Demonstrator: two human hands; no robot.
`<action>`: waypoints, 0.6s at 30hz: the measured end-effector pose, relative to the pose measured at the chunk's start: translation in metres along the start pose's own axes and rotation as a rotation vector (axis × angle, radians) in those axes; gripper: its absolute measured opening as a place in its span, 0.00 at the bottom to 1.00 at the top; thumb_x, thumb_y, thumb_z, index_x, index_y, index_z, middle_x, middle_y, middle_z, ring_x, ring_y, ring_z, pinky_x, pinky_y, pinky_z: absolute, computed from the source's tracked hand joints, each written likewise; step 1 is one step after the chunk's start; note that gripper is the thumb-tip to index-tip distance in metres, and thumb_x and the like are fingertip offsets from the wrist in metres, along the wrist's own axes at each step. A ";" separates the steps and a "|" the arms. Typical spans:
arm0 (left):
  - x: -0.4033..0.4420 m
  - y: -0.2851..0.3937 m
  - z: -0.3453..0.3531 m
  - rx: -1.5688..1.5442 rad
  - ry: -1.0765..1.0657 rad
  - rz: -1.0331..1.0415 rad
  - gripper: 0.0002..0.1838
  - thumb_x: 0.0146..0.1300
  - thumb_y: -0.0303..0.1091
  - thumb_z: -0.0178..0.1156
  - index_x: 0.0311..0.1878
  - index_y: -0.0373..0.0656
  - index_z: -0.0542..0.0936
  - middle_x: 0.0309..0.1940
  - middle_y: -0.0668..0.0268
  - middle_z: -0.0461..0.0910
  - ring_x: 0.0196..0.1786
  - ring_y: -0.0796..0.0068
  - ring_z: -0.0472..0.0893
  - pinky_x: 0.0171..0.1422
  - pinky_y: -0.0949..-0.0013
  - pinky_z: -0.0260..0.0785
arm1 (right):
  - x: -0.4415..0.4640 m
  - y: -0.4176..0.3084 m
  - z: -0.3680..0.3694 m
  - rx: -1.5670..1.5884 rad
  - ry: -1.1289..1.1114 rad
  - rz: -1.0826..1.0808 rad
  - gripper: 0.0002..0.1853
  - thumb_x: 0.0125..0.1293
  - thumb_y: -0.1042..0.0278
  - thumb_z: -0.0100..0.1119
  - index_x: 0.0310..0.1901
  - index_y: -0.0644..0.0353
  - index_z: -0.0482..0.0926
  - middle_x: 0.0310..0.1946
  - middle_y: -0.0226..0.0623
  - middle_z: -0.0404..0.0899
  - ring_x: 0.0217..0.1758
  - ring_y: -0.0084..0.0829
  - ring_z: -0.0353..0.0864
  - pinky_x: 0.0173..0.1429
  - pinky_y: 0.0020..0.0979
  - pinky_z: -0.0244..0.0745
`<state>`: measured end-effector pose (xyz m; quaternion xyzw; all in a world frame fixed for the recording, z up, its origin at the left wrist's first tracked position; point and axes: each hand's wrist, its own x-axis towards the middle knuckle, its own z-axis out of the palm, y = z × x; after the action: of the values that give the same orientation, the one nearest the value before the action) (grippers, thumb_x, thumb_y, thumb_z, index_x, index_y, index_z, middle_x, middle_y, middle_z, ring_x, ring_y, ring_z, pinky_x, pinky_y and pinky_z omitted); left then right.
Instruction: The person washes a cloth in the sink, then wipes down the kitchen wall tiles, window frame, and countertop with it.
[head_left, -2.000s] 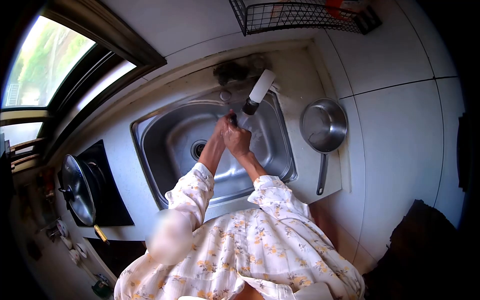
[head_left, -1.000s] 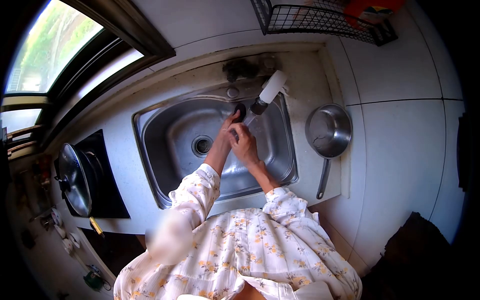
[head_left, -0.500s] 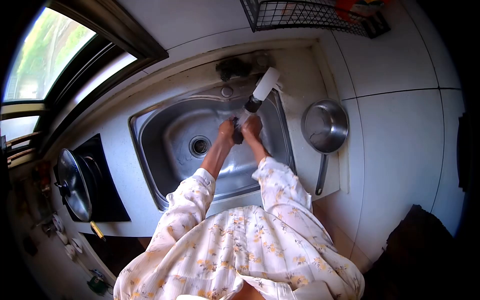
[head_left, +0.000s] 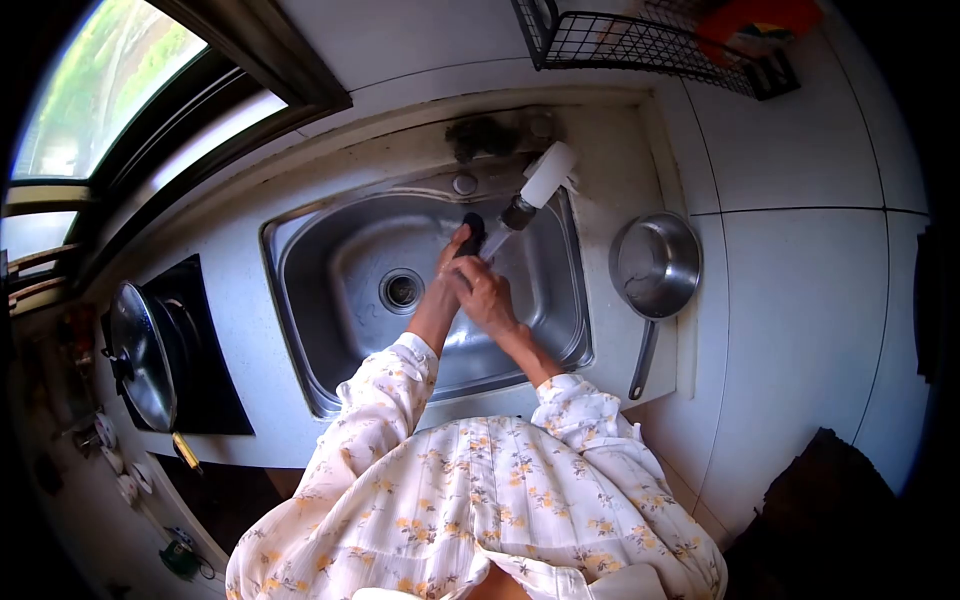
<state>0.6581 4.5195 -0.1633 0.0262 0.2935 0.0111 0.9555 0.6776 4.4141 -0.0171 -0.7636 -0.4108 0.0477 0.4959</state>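
Over the steel sink, my left hand is closed round a dark, elongated object whose upper end sticks out past my fingers. Its exact kind cannot be made out. My right hand lies across from the right, with bent, slightly blurred fingers closed over the object's lower part and against my left hand. Water runs onto the hands from the faucet, which has a white body and a dark nozzle. My fingers partly hide the object.
A steel saucepan stands on the counter right of the sink. The drain lies left of my hands. A dark scrubbing wad sits behind the sink. At left is a lidded pan on the black hob; a wire basket hangs above.
My right hand has turned and come down and leftward across my left hand. The dark object now points upward out of my left hand. The view has shifted slightly.
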 end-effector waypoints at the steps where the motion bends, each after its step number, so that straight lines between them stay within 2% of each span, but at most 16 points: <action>1: -0.024 -0.004 0.040 0.184 0.081 0.058 0.19 0.59 0.51 0.60 0.40 0.45 0.72 0.26 0.65 0.74 0.27 0.68 0.76 0.29 0.67 0.71 | -0.002 -0.002 -0.001 -0.002 0.002 0.004 0.12 0.60 0.58 0.59 0.36 0.57 0.73 0.27 0.37 0.78 0.28 0.35 0.80 0.28 0.35 0.71; 2: -0.038 -0.005 0.062 0.370 0.160 0.117 0.19 0.59 0.53 0.60 0.39 0.46 0.73 0.26 0.66 0.74 0.25 0.70 0.76 0.27 0.71 0.70 | -0.004 -0.003 -0.001 -0.078 -0.051 0.009 0.11 0.60 0.59 0.59 0.35 0.57 0.74 0.26 0.38 0.78 0.27 0.38 0.80 0.27 0.35 0.71; 3: -0.038 -0.001 0.054 0.319 0.031 -0.041 0.18 0.61 0.52 0.58 0.36 0.46 0.73 0.26 0.67 0.74 0.25 0.72 0.76 0.28 0.76 0.70 | -0.006 -0.004 0.000 -0.152 -0.104 0.013 0.10 0.59 0.60 0.59 0.35 0.57 0.74 0.25 0.38 0.78 0.26 0.41 0.79 0.26 0.36 0.71; 4: -0.028 -0.002 0.037 0.323 0.033 -0.044 0.18 0.61 0.52 0.58 0.36 0.46 0.73 0.26 0.67 0.74 0.25 0.72 0.76 0.28 0.76 0.70 | -0.005 -0.001 0.004 -0.151 -0.101 0.016 0.10 0.59 0.60 0.59 0.35 0.57 0.74 0.25 0.38 0.78 0.26 0.41 0.79 0.26 0.36 0.71; 6: -0.011 -0.006 0.018 0.404 0.030 0.144 0.17 0.63 0.52 0.54 0.36 0.47 0.74 0.27 0.66 0.76 0.28 0.72 0.77 0.32 0.72 0.72 | 0.002 0.017 0.012 -0.277 -0.046 0.021 0.10 0.60 0.59 0.58 0.33 0.58 0.76 0.20 0.40 0.77 0.25 0.40 0.79 0.23 0.37 0.70; 8: -0.004 -0.010 0.018 0.392 0.087 0.133 0.17 0.64 0.52 0.52 0.37 0.46 0.74 0.29 0.65 0.76 0.30 0.71 0.77 0.34 0.70 0.72 | 0.007 0.039 0.018 -0.308 -0.013 0.019 0.11 0.60 0.58 0.57 0.33 0.58 0.78 0.18 0.41 0.77 0.24 0.40 0.80 0.22 0.39 0.69; 10: -0.005 -0.019 0.032 0.354 0.216 0.117 0.18 0.67 0.50 0.48 0.40 0.44 0.75 0.34 0.63 0.78 0.36 0.70 0.78 0.40 0.66 0.72 | 0.014 0.067 0.026 -0.504 -0.084 0.276 0.15 0.59 0.56 0.56 0.33 0.61 0.81 0.20 0.45 0.79 0.23 0.44 0.80 0.26 0.42 0.73; 12: -0.009 -0.020 0.041 0.325 0.352 0.107 0.20 0.70 0.49 0.43 0.43 0.42 0.76 0.38 0.61 0.79 0.41 0.68 0.79 0.46 0.62 0.72 | 0.027 0.086 0.018 -0.283 -0.091 0.788 0.23 0.62 0.44 0.50 0.32 0.59 0.81 0.24 0.51 0.79 0.31 0.48 0.80 0.30 0.42 0.71; 13: -0.014 -0.019 0.048 0.332 0.355 0.108 0.20 0.70 0.49 0.43 0.43 0.42 0.76 0.38 0.61 0.79 0.41 0.68 0.79 0.46 0.62 0.72 | 0.022 0.110 0.028 -0.166 -0.048 0.852 0.27 0.62 0.41 0.48 0.31 0.61 0.81 0.27 0.49 0.81 0.34 0.45 0.81 0.35 0.41 0.72; 15: -0.024 -0.025 0.065 0.331 0.372 0.145 0.21 0.71 0.48 0.40 0.45 0.41 0.75 0.45 0.59 0.78 0.49 0.66 0.77 0.55 0.60 0.68 | 0.020 0.141 0.039 0.280 0.019 1.061 0.24 0.62 0.44 0.50 0.36 0.62 0.78 0.29 0.49 0.80 0.36 0.44 0.80 0.38 0.41 0.71; 16: -0.026 -0.028 0.069 0.329 0.369 0.152 0.21 0.71 0.48 0.40 0.45 0.41 0.75 0.45 0.59 0.78 0.49 0.66 0.77 0.55 0.60 0.68 | 0.016 0.147 0.040 0.496 0.065 1.126 0.23 0.62 0.46 0.51 0.38 0.62 0.77 0.31 0.49 0.79 0.37 0.44 0.80 0.40 0.40 0.71; 18: -0.036 -0.021 0.071 -0.051 0.144 0.192 0.24 0.70 0.53 0.39 0.53 0.43 0.72 0.52 0.58 0.75 0.54 0.63 0.74 0.63 0.55 0.63 | -0.003 0.147 0.032 0.714 0.076 1.123 0.22 0.61 0.49 0.54 0.43 0.62 0.75 0.33 0.49 0.78 0.39 0.43 0.78 0.43 0.40 0.71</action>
<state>0.6683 4.4942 -0.0853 0.0292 0.3570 0.1120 0.9269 0.7461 4.4100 -0.1515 -0.6515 0.1082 0.4049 0.6324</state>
